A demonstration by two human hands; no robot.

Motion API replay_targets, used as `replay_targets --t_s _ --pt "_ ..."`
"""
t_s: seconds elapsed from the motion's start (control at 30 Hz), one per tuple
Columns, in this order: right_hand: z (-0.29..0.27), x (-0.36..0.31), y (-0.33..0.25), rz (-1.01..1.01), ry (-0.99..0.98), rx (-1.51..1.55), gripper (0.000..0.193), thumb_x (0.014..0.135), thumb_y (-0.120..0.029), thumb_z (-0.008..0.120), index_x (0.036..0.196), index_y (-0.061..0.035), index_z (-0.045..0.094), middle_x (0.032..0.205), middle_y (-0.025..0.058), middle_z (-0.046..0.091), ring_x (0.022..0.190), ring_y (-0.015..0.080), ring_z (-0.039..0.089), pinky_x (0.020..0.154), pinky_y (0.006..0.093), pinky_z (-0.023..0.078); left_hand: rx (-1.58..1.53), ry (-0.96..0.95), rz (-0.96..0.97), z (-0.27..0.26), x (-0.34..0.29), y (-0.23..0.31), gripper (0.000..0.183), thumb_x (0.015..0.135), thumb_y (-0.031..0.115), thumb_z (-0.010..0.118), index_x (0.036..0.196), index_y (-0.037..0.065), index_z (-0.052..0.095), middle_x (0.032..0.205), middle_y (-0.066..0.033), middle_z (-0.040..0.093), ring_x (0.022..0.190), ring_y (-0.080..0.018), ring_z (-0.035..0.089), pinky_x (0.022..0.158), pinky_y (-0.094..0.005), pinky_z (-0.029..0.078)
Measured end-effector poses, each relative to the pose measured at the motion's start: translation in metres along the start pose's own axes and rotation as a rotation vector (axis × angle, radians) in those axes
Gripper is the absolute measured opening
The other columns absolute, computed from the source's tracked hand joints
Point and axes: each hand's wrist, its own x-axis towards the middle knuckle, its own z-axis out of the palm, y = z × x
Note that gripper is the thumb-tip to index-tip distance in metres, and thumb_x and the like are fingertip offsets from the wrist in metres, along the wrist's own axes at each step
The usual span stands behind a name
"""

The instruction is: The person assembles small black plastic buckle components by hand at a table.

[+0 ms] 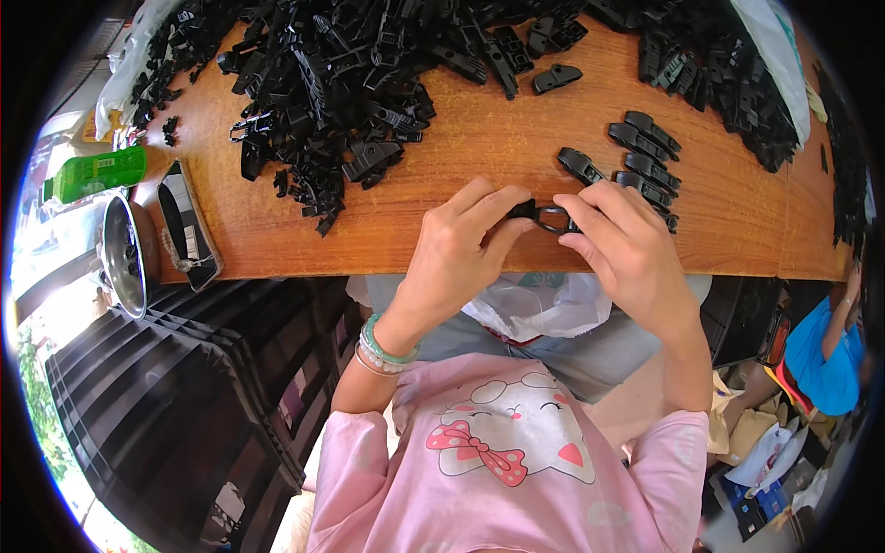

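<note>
Wooden table (479,175), spanning the upper frame. Heap of black plastic parts (323,83), upper left. Row of assembled black clips (645,157), right of centre. Left hand (456,258) and right hand (618,244), centre, fingers curled, together pinching a small black clip piece (544,217) at the table's near edge.
</note>
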Motion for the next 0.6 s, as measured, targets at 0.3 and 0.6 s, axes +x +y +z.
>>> replay_targets --t_s 0.3,0.6 --pt "-0.013 0.018 -0.001 -0.048 -0.196 -0.022 0.031 0.072 0.0 0.068 0.099 0.006 0.055 0.092 0.0147 0.052 0.079 0.0325 0.053 0.069 0.0408 0.044 -0.059 -0.06 -0.008 0.001 0.002 -0.002 0.024 0.075 0.0 0.068 0.097 -0.001 0.06 0.079 -0.0142 0.055 0.064 -0.0337 0.056 0.054 -0.0382 0.045" --pt "0.002 0.008 -0.002 -0.057 0.018 -0.125 0.018 0.076 -0.007 0.065 0.091 0.0006 0.059 0.086 0.0122 0.051 0.077 0.0272 0.055 0.069 0.0366 0.044 0.045 -0.029 0.061 0.003 0.003 -0.001 0.026 0.075 -0.001 0.068 0.1 -0.002 0.059 0.082 -0.0146 0.056 0.064 -0.0336 0.057 0.055 -0.0373 0.046"
